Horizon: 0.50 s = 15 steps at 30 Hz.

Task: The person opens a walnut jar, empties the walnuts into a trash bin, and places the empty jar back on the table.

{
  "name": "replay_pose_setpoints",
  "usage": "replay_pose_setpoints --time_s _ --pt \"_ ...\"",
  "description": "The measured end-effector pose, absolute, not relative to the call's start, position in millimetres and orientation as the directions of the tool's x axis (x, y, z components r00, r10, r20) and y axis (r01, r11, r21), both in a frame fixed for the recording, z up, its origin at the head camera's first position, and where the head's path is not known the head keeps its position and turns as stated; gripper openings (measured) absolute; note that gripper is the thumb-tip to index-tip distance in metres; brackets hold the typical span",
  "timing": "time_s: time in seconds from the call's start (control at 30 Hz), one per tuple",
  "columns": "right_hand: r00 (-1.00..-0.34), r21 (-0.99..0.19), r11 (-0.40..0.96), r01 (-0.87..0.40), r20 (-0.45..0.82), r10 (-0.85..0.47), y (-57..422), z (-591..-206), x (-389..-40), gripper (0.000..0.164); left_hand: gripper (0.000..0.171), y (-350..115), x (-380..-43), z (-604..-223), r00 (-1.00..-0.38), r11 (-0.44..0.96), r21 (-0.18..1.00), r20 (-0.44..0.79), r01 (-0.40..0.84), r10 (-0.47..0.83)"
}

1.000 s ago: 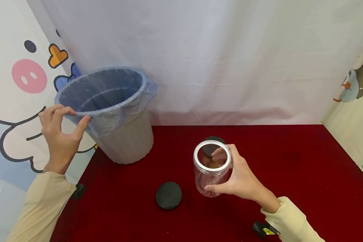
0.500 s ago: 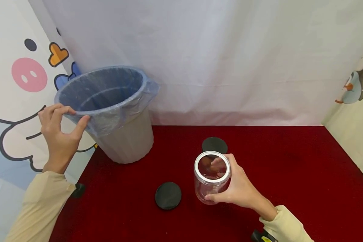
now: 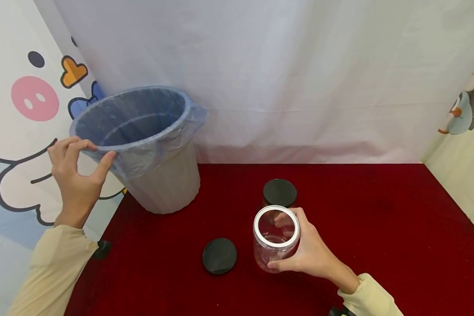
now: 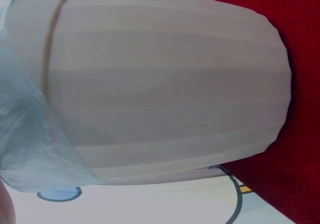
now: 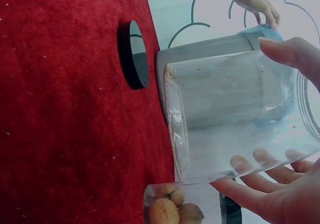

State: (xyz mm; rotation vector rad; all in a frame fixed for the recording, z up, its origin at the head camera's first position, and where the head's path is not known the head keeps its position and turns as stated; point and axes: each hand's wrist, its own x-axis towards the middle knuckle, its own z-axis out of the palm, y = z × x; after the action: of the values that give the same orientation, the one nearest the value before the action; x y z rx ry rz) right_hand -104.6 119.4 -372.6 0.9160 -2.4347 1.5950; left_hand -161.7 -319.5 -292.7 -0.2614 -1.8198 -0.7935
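At the left, my left hand (image 3: 77, 180) pinches the rim of a grey trash bin (image 3: 167, 184) between thumb and fingers, over its pale blue liner bag (image 3: 142, 160). My right hand (image 3: 312, 252) grips a clear jar (image 3: 265, 253) from the right side, thumb in front and fingers behind. The jar is upright and lidless, with a silvery mouth ring and brown crumbs along its base in the right wrist view. Whether it touches the cloth, I cannot tell. A loose black lid (image 3: 219, 256) lies flat to its left.
Behind the held jar stands another clear jar (image 5: 155, 204) with walnuts inside and a black lid (image 3: 280, 192) on. Red cloth (image 3: 359, 210) covers the table. A pale curtain (image 3: 300, 79) rises at the back, and a cartoon-printed sheet (image 3: 8, 131) hangs on the left.
My right hand has brought the clear jar lower in the head view, toward me, uncovering the lidded jar behind it. The left hand stays on the bin's rim.
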Motion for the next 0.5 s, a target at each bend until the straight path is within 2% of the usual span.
replay_pose_setpoints --time_s 0.5 --pt "-0.831 -0.825 0.279 -0.491 0.348 -0.433 120.8 -388.6 -98.2 0.085 0.045 -306.6 -152.3 -282.5 -0.385 0.748 0.393 0.901 0.534 -0.199"
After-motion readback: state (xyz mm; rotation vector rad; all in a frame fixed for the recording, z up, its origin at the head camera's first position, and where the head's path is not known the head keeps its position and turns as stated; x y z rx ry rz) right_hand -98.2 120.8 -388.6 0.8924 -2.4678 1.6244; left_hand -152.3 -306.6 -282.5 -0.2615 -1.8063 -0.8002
